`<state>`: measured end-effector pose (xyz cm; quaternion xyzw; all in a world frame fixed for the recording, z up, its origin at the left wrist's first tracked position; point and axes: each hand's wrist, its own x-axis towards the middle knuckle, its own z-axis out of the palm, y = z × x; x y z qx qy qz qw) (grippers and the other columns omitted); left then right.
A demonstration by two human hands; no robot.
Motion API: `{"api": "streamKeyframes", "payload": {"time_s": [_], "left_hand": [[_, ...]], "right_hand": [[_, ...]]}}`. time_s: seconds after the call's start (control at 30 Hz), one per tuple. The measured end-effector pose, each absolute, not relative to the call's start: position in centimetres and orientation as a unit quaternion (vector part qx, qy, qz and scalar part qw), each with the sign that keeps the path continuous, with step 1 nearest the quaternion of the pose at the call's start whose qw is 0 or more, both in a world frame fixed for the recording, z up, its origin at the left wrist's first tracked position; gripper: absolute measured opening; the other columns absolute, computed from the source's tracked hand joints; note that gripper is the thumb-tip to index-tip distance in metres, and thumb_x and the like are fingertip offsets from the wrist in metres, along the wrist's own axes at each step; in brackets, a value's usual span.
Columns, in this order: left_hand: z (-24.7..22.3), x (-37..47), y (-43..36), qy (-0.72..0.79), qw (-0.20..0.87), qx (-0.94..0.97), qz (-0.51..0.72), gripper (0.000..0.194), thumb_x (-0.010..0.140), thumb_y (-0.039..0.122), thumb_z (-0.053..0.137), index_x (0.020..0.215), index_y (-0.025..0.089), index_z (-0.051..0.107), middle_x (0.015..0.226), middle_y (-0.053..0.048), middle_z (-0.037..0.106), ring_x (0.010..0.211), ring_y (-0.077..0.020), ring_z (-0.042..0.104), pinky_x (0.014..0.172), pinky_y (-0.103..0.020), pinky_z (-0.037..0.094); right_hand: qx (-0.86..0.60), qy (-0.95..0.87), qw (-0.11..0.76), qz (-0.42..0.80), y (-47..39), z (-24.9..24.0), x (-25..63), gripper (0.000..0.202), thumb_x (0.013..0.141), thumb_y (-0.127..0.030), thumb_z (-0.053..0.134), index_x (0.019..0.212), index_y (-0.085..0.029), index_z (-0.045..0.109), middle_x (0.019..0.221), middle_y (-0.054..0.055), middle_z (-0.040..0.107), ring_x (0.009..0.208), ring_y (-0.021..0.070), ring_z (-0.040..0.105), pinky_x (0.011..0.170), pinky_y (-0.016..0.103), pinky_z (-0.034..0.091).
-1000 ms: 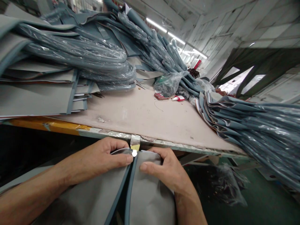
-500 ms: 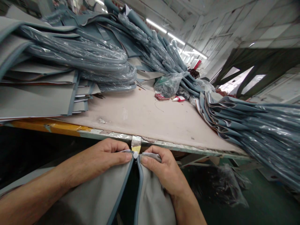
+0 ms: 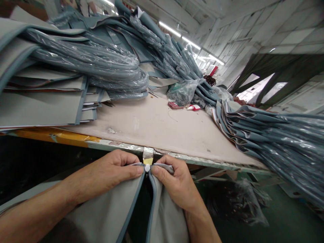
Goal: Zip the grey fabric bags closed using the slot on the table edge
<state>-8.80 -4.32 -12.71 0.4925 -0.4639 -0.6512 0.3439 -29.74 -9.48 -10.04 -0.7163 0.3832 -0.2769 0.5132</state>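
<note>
My left hand (image 3: 121, 167) pinches the top corner of a grey fabric panel (image 3: 106, 209) with a blue-grey bound edge. Opposite it, my right hand (image 3: 169, 173) grips another grey fabric edge (image 3: 168, 216) with the same binding; I cannot tell whether both belong to one piece. Between my thumbs sits a small white round piece (image 3: 147, 167), close against both bound edges. Just behind it, a strip with silver and yellow parts (image 3: 148, 156) hangs at the table's front edge. Below my hands the two edges spread apart into a dark gap.
On the table (image 3: 152, 125), stacked grey panels (image 3: 45, 104) and plastic-wrapped blue-grey bundles (image 3: 101, 64) lie at left. More bundles (image 3: 275, 135) hang over the right side. A red box (image 3: 175, 105) and a small red-and-white bottle (image 3: 193, 107) lie towards the back. Clear plastic (image 3: 250, 199) lies below right.
My right hand has come slightly closer to my left, and the right fabric edge bows a little more. Both hands keep their grip; the view has shifted slightly.
</note>
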Motion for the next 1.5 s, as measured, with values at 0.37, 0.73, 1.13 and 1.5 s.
{"api": "streamKeyframes", "payload": {"time_s": [0.37,0.73,1.13,1.5], "left_hand": [[-11.9,-9.3,-4.4,-0.473,0.363,0.503,-0.626,0.045,0.077,0.059,0.071,0.071,0.017,0.055,0.062,0.004,0.043,0.056,-0.0089,0.033,0.047,-0.015,0.028],[-12.6,-9.1,-4.8,-0.454,0.37,0.506,-0.634,0.049,0.078,0.064,0.071,0.077,0.016,0.06,0.066,0.003,0.053,0.058,-0.0088,0.039,0.055,-0.016,0.03],[-12.8,-8.9,-4.9,-0.483,0.366,0.499,-0.619,0.046,0.081,0.062,0.068,0.077,0.017,0.058,0.068,0.003,0.049,0.061,-0.0107,0.04,0.053,-0.017,0.031],[-12.2,-8.5,-4.9,-0.509,0.336,0.513,-0.604,0.038,0.078,0.054,0.069,0.08,0.016,0.064,0.069,0.003,0.05,0.061,-0.0098,0.037,0.053,-0.016,0.029]], "right_hand": [[-0.738,0.396,0.453,-0.306,-8.7,-10.1,-29.5,0.021,0.088,-0.034,0.066,0.077,-0.016,0.066,0.06,-0.005,0.053,0.054,0.0087,0.044,0.051,0.021,0.031],[-0.745,0.39,0.426,-0.334,-8.8,-10.1,-29.0,0.02,0.09,-0.032,0.064,0.077,-0.017,0.064,0.06,-0.005,0.055,0.055,0.0089,0.046,0.053,0.021,0.033],[-0.738,0.394,0.436,-0.332,-8.9,-10.4,-29.0,0.02,0.089,-0.033,0.064,0.077,-0.017,0.064,0.06,-0.006,0.054,0.055,0.0087,0.045,0.053,0.021,0.032],[-0.74,0.369,0.484,-0.287,-9.4,-9.8,-29.8,0.018,0.085,-0.031,0.067,0.076,-0.016,0.064,0.062,-0.005,0.053,0.058,0.0093,0.043,0.054,0.022,0.032]]}}
